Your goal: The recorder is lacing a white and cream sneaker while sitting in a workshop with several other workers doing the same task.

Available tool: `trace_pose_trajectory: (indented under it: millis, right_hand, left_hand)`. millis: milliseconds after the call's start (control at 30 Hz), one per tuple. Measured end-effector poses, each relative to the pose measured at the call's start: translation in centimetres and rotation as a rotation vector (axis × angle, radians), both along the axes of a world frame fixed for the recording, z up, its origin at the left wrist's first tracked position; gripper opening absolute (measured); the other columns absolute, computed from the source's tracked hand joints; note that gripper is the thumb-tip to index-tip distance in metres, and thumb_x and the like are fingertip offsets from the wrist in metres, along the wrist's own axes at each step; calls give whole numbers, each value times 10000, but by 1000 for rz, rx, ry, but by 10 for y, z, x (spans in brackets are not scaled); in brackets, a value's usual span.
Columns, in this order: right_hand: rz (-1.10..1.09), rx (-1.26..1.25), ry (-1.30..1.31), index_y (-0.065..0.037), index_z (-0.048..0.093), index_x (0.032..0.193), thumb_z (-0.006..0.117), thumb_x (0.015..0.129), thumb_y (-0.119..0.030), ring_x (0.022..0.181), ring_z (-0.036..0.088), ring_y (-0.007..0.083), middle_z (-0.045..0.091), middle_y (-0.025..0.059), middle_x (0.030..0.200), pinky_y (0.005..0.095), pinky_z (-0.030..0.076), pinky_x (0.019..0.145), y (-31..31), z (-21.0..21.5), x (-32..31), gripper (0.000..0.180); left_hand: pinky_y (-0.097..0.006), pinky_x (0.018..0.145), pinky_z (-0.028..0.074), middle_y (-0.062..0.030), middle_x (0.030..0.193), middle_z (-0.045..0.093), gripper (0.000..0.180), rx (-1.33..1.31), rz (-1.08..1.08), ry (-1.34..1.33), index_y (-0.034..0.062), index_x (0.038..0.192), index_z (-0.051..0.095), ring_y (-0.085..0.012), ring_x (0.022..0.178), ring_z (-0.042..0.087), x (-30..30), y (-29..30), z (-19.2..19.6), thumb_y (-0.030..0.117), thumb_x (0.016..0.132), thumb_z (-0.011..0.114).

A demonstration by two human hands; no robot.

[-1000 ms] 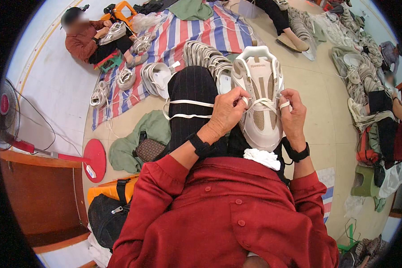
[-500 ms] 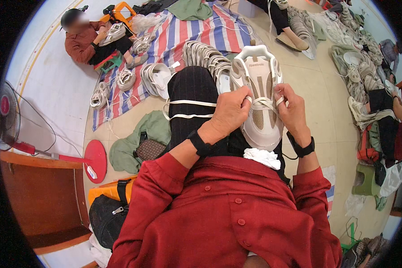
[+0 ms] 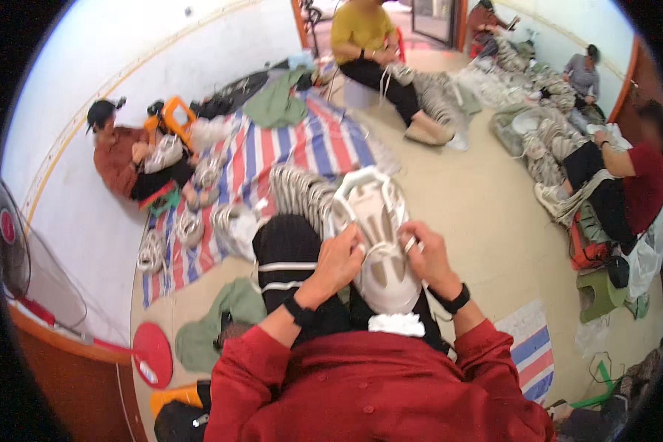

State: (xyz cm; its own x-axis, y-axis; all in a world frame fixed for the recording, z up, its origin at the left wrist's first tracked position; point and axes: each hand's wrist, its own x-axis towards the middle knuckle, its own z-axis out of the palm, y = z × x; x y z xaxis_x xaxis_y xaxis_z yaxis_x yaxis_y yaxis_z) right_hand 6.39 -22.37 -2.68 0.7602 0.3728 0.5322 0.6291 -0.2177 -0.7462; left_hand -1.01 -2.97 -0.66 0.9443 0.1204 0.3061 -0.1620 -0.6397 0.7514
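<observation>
Standing behind the seated person in the red shirt: a white and beige sneaker (image 3: 379,247) rests sole-down on their lap, toe pointing away, heel toward the body. Both hands are on its upper.

Left hand (image 3: 339,261): fingers curled, pressed against the left side of the lacing area, thumb and fingers closed on the white lace (image 3: 379,250). Black wristband (image 3: 299,311) on that wrist.

Right hand (image 3: 427,258): pinching a lace end between thumb and forefinger, the tip sticking up just above the knuckles. Black watch (image 3: 455,300) on that wrist. Which eyelet the lace runs through is too blurred to tell.

A crumpled wad of white paper (image 3: 396,324) sits just behind the heel, touching the red shirt (image 3: 376,390).

A row of similar pale shoes (image 3: 302,195) stands just beyond the toe, on the edge of a striped red, white and blue mat (image 3: 302,144).

Around the room:
- Person in a rust top (image 3: 118,158) sits against the left wall with shoes on the mat beside them.
- Person in a yellow top (image 3: 361,33) sits at the far end, hands on laces.
- Person in red and black (image 3: 633,184) sits at right beside more piled shoes.
- Green cloth (image 3: 214,328) on the floor left of the lap, near a red round fan base (image 3: 152,353).
</observation>
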Motion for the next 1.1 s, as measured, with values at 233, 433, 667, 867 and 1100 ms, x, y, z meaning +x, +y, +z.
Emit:
trace_pose_trajectory:
  millis: [233,433,667,867,1100]
  right_hand:
    - [8,-40,-115,-37,574,938,525,806,11,662,610,282,602,155,760,330,476,604,8,4,1,149]
    - [86,-56,-105,-33,573,941,515,773,34,691,607,306,607,167,783,337,480,627,2,6,5,189]
    - [125,-141,-158,-38,584,957,554,795,-13,765,593,345,600,151,820,406,485,672,-19,26,29,167]
    - [224,-406,-659,-103,587,925,625,694,-74,1015,526,250,577,54,957,427,367,912,16,55,26,236]
    - [409,-751,-936,-108,607,743,609,732,-174,988,538,199,576,23,806,433,348,938,27,48,49,67]
  left_hand:
    - [-507,587,447,-217,629,572,133,268,0,-129,47,906,506,-419,633,596,7,-11,-8,15,778,504]
    - [-482,639,464,-208,741,595,184,179,-81,0,45,975,483,-417,721,602,2,0,-3,47,792,496]
    - [-434,721,471,-181,886,601,231,434,-116,-269,48,1008,543,-372,852,597,2,35,28,26,778,553]
    - [-405,881,399,-127,932,565,240,781,-315,-352,43,949,569,-312,955,542,17,22,47,124,734,635]
    - [-391,843,408,-116,902,544,247,1002,-538,-134,49,879,586,-283,932,535,29,27,54,219,720,668]
